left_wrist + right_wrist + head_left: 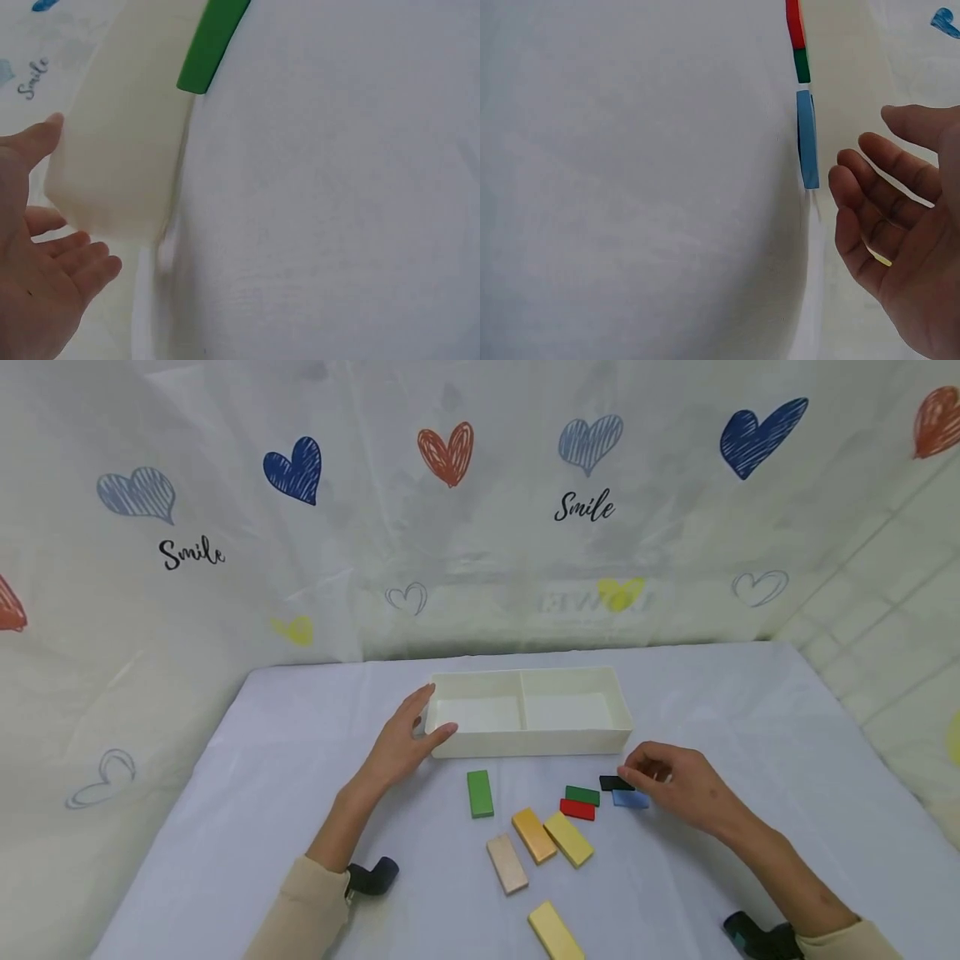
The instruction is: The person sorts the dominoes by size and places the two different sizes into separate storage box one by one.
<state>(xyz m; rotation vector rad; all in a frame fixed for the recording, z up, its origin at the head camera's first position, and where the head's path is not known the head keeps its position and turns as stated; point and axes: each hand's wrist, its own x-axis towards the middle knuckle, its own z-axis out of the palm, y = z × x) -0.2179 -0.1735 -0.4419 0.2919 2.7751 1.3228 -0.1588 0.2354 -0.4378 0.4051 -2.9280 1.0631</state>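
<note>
A white two-compartment box (536, 744) stands toward the back of the table. Spread around its left end is my left hand (396, 745), the thumb over the front corner and the fingers along the end wall. My right hand (686, 785) hovers near the box's front right corner with loosely bent fingers and nothing between them. Right by its fingertips lie a black block (612, 783) and a blue block (630, 799). Just left of these, a dark green block (582, 795) borders a red block (577, 810). In the right wrist view, the blue block (808, 139) appears beside the fingers.
A light green block (481, 794) lies before the box's left half. Nearer to me are an orange block (534, 836), a yellow block (570, 840), a beige block (507, 864) and a pale yellow block (556, 932). Behind the table hangs a heart-printed cloth (495, 535).
</note>
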